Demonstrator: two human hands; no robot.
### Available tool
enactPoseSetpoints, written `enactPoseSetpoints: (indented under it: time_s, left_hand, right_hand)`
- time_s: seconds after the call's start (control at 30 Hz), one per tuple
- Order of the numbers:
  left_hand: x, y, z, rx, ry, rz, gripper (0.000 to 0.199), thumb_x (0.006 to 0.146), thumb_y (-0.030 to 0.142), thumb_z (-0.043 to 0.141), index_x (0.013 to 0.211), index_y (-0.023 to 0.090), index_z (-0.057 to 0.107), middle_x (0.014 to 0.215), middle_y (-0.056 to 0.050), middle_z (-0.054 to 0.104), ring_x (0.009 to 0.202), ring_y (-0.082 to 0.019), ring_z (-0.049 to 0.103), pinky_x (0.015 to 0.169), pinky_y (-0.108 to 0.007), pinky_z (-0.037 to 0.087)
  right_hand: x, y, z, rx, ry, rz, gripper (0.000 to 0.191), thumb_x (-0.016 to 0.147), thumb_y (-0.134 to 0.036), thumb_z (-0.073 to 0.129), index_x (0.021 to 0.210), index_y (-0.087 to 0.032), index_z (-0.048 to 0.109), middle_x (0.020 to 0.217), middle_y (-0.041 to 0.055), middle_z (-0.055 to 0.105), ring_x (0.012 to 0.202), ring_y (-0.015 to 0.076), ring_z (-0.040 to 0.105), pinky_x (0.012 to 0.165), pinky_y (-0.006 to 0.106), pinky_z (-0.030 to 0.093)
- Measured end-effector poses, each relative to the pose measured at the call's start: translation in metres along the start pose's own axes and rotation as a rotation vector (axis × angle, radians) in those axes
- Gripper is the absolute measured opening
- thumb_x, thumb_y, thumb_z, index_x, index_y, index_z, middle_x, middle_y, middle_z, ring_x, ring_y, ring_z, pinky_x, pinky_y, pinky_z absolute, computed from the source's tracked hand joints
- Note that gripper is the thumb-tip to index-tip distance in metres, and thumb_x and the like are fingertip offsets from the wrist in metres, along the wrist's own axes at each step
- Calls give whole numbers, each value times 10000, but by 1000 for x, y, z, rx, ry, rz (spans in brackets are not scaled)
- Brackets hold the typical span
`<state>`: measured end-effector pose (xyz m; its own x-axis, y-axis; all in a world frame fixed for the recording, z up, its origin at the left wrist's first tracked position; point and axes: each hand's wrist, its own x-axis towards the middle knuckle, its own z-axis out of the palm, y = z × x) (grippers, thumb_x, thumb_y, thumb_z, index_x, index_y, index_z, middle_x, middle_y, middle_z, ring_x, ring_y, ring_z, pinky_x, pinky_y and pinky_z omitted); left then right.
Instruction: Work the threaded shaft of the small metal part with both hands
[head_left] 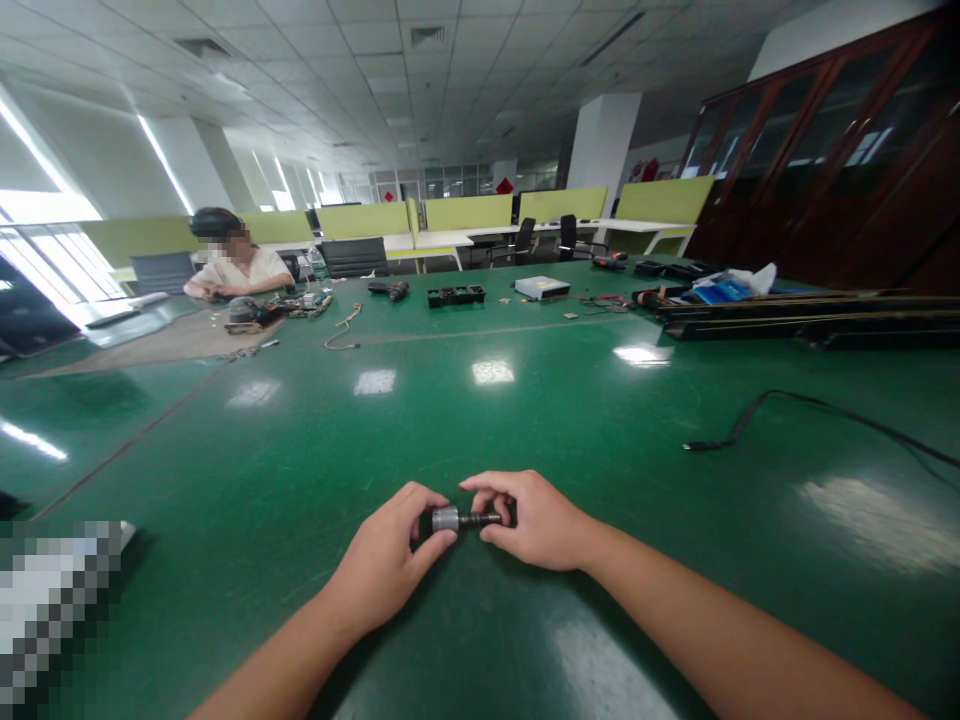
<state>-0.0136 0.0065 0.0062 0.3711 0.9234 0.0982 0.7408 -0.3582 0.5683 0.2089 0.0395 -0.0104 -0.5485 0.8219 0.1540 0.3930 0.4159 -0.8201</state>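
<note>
Both bare forearms come from the near side and reach inward. The left hand (386, 560) is curled, thumb and fingers closed in a grip; the right hand (529, 520) (its index finger stretches leftward) is bent more loosely.

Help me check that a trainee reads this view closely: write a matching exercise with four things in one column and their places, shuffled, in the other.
Things
1. Left hand
2. Right hand
3. Black cable
4. White box

Places
A. Far part of the green table
B. At the thin, dark end of the metal part
C. Running out of the picture at the right edge
D. At the thick, grey end of the metal part

Right pairs: 1-D, 2-B, 3-C, 4-A
</note>
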Motion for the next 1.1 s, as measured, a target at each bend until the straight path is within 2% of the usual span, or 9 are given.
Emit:
enactPoseSetpoints:
  time_s: [0.13, 0.23, 0.4, 0.53, 0.7, 0.9, 1.1]
  left_hand:
    - [0, 0, 0, -3, 2, 2, 160, 889, 292, 585, 1037, 232, 596, 876, -6, 596, 755, -175, 548, 704, -289, 422]
    - [0, -1, 1, -6, 4, 6, 161, 892, 296, 582, 1039, 232, 599, 875, -5, 599, 752, -174, 548, 703, -287, 421]
    - [0, -1, -1, -11, -20, 13, 153, 901, 304, 582, 1038, 239, 603, 890, 0, 603, 758, -170, 550, 711, -284, 418]
    - [0, 1, -1, -9, -17, 7, 156, 904, 314, 583, 1041, 244, 603, 896, 1, 610, 763, -172, 552, 714, -283, 419]
    - [0, 1, 0, -7, -9, -2, 169, 901, 322, 586, 1049, 243, 603, 909, -1, 616, 763, -172, 554, 708, -281, 422]
    - [0, -1, 0, -2, -2, 22, 160, 897, 310, 582, 1036, 237, 611, 907, -3, 621, 767, -170, 559, 712, -281, 429]
    - [-1, 0, 0, 8, -17, 24, 161, 898, 309, 589, 1043, 242, 609, 922, -5, 624, 790, -177, 563, 732, -289, 434]
  right_hand:
    - [0, -2, -1, -48, 25, -23, 521, 669, -104, 690, 1180, -184, 632, 978, 20, 693, 557, 81, 454, 602, 241, 432]
    - [0, -2, -2, -110, 53, -79, 441, 690, -143, 712, 1127, -164, 661, 947, 33, 665, 571, 89, 469, 614, 252, 427]
    - [2, 0, 0, -165, 38, -146, 189, 870, -252, 618, 1017, -180, 713, 953, 50, 655, 815, 152, 592, 726, 265, 446]
    - [3, 1, 1, -222, 0, -152, 209, 942, -274, 535, 993, -200, 724, 935, 42, 660, 866, 160, 613, 775, 278, 449]
    - [3, 1, 3, -230, 4, -167, 173, 922, -263, 570, 982, -199, 719, 911, 39, 674, 853, 161, 621, 776, 278, 448]
    - [1, -2, 3, -239, 2, -161, 164, 819, -247, 685, 970, -189, 713, 888, 36, 672, 814, 163, 609, 739, 274, 439]
    - [1, -2, 3, -229, 11, -149, 150, 784, -201, 701, 933, -188, 716, 843, 19, 662, 763, 147, 590, 718, 266, 419]
